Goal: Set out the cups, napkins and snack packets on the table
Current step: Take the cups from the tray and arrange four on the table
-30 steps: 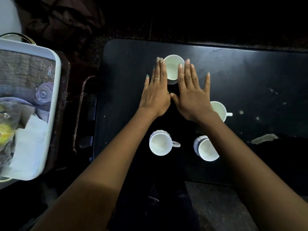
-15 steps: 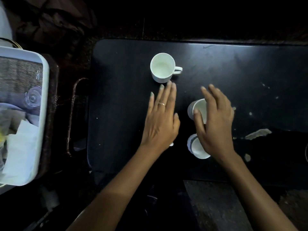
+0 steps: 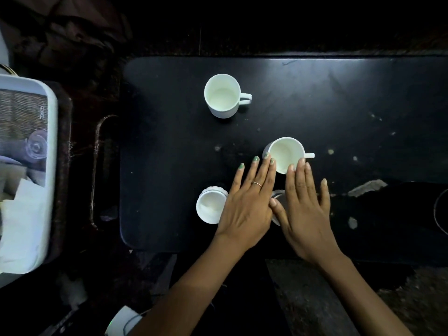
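Several white cups stand on the black table (image 3: 169, 154). One cup (image 3: 221, 95) is far, its handle pointing right. A second cup (image 3: 286, 154) is mid-table, just beyond my fingertips. A third cup (image 3: 209, 207) sits near the front, left of my left hand (image 3: 249, 202). A fourth cup (image 3: 276, 197) is mostly hidden between and under both hands. My right hand (image 3: 305, 207) lies flat beside the left. Both hands are flat, fingers extended, holding nothing. White napkins (image 3: 21, 226) lie in the tray at left.
A white-rimmed tray (image 3: 52, 146) stands at the left on a dark stand, holding napkins and a clear glass item (image 3: 36, 146). Pale scuffs and chipped patches (image 3: 366, 187) mark the table's right side. A white object (image 3: 121, 321) lies on the floor below.
Both hands have drawn back toward the near edge and come together, flat, side by side. The right hand has come off the mid-table cup. The near-left cup is uncovered.
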The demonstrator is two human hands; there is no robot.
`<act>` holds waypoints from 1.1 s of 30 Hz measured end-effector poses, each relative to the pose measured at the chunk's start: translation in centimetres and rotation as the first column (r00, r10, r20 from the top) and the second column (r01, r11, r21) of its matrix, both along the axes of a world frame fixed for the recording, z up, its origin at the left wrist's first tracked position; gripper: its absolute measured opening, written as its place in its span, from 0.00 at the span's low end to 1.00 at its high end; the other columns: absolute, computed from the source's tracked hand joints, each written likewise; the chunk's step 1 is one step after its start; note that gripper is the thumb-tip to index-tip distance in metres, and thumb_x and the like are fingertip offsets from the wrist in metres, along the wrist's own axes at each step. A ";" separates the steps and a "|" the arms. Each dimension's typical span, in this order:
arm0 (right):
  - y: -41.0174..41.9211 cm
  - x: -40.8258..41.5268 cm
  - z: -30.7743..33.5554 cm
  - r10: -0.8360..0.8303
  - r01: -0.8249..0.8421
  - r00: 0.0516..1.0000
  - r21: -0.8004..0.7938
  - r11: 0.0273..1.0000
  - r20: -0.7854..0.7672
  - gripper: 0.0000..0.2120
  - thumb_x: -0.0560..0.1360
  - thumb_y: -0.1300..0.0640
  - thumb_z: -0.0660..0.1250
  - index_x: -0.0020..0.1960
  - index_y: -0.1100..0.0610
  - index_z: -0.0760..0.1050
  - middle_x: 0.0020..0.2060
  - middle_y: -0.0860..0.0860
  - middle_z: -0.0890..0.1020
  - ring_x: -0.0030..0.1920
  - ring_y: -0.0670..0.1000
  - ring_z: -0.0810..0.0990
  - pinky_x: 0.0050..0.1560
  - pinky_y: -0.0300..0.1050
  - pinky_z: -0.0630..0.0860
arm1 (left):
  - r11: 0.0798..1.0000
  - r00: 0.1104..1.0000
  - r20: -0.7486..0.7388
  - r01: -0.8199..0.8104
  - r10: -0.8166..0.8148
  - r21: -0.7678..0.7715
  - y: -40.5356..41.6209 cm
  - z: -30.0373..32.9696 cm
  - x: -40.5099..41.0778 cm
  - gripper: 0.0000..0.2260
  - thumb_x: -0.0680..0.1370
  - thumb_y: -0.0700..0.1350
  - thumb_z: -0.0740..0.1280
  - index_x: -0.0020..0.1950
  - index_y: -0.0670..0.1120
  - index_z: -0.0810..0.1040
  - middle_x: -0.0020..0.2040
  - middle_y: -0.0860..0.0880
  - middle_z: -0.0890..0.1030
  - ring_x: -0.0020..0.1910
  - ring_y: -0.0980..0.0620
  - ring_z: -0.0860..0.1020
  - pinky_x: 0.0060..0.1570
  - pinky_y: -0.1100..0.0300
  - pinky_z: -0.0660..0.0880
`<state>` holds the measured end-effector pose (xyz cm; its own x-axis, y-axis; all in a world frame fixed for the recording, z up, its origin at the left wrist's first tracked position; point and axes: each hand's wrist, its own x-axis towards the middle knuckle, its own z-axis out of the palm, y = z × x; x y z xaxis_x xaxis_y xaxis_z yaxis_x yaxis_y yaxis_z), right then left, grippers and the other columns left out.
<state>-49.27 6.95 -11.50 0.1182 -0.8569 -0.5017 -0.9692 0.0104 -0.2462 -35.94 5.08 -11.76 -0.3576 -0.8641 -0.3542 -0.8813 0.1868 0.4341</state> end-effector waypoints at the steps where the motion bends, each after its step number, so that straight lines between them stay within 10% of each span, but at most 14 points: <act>1: -0.1 0.0 -0.1 0.005 -0.005 1.000 0.004 1.000 -0.004 0.35 0.75 0.36 0.33 0.75 0.54 0.33 0.75 0.49 0.34 0.75 0.47 0.32 0.73 0.51 0.32 | 1.000 1.000 0.011 0.002 -0.002 0.000 -0.2 0.0 -0.1 0.29 0.78 0.45 0.48 0.77 0.44 0.42 0.79 0.47 0.43 0.78 0.50 0.42 0.71 0.57 0.28; 33: -10.2 0.3 -2.6 0.064 -0.060 0.998 -0.119 0.991 0.028 0.36 0.79 0.40 0.46 0.75 0.59 0.32 0.76 0.57 0.35 0.76 0.52 0.34 0.72 0.61 0.34 | 0.996 0.995 0.055 -0.082 0.083 -0.032 -9.3 -1.9 -0.9 0.35 0.77 0.38 0.58 0.77 0.43 0.38 0.78 0.45 0.39 0.78 0.48 0.42 0.75 0.51 0.40</act>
<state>-48.99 -3.25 -14.07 0.1875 -0.9006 -0.3923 -0.9586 -0.0805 -0.2732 -36.88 -4.23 -13.68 -0.2649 -0.9002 -0.3456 -0.9169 0.1243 0.3792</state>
